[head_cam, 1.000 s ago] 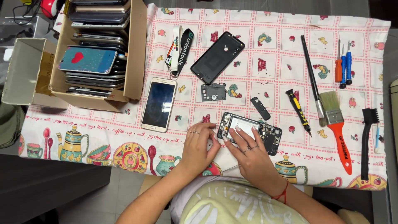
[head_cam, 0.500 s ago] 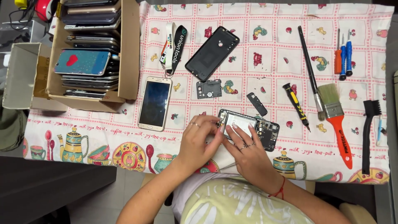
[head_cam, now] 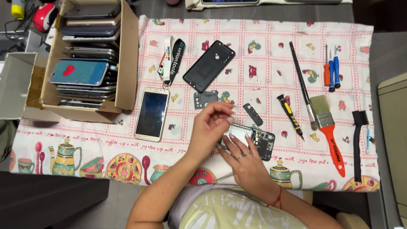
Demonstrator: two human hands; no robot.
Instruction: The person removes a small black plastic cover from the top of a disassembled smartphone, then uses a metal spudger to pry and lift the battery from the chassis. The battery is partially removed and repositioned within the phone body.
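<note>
- The opened phone (head_cam: 254,140) lies flat on the counter (head_cam: 271,63), long axis running left to right.
- The right hand (head_cam: 246,159) presses spread fingers on it.
- The left hand (head_cam: 212,125) hovers above, fingertips pinched; whether it holds anything cannot be told.

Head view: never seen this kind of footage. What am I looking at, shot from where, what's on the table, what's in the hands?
There is no machine here: a person works with two bare hands, filmed by a camera on their head looking straight down.

A patterned tablecloth covers the table. The right hand rests on an opened phone with its circuit board exposed. The left hand is raised just above it, fingers pinched; whether they hold a small part is too small to tell.

Around them lie a black back cover, an intact phone, a cardboard box of stacked phones, a lanyard, screwdrivers, an orange-handled paintbrush and a black brush.
</note>
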